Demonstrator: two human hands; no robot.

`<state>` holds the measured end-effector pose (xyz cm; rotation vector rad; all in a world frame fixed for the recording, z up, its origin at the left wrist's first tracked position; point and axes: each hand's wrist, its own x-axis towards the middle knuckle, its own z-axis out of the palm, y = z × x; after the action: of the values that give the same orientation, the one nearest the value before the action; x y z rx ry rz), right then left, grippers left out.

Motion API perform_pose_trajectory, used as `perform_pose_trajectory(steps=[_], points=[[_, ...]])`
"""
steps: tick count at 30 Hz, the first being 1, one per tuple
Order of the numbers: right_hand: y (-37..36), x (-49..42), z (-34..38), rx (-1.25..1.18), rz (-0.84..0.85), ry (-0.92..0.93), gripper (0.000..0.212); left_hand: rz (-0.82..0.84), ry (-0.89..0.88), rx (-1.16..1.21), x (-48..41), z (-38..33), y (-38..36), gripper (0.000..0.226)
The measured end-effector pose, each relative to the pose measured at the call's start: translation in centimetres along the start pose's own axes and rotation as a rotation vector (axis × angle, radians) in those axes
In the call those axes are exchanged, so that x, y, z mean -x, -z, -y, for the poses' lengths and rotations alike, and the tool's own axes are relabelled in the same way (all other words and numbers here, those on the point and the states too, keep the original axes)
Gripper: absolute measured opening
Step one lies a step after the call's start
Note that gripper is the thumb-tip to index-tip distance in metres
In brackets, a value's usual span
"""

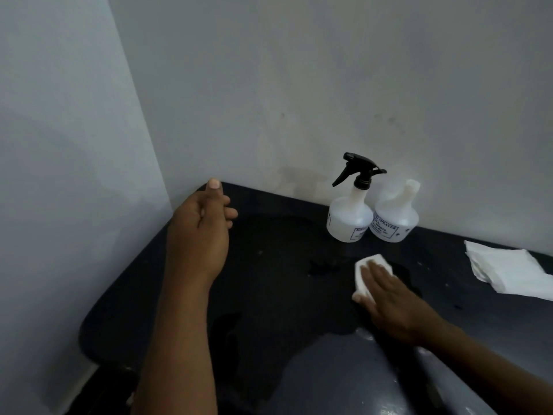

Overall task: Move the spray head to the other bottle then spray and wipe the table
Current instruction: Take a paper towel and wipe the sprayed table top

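Two white plastic bottles stand side by side against the back wall. The left bottle (pixel 348 218) carries the black spray head (pixel 357 169); the right bottle (pixel 393 218) has a bare neck. My right hand (pixel 395 301) lies flat, pressing a folded white tissue (pixel 462 272) onto the dark table (pixel 284 280) just in front of the bottles. My left hand (pixel 203 226) hovers above the table's far left corner, fingers loosely curled, thumb up, holding nothing.
A stack of white tissues (pixel 508 271) lies at the right near the wall. Wet patches glisten on the table around and below my right hand. Walls close in the table at the left and back; its rounded front-left edge drops off.
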<state>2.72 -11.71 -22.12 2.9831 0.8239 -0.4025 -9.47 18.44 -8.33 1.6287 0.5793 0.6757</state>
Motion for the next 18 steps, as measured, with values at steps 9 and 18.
perform_pose_trajectory(steps=[9, 18], points=[[0.9, -4.6, -5.9, -0.011, 0.047, -0.289, 0.083, 0.058, 0.047, -0.095, -0.5, 0.1, 0.8, 0.044], [-1.8, 6.8, 9.2, 0.249, -0.065, 0.510, 0.073, 0.091, 0.030, -0.104, -0.3, -0.1, 0.1, 0.046]])
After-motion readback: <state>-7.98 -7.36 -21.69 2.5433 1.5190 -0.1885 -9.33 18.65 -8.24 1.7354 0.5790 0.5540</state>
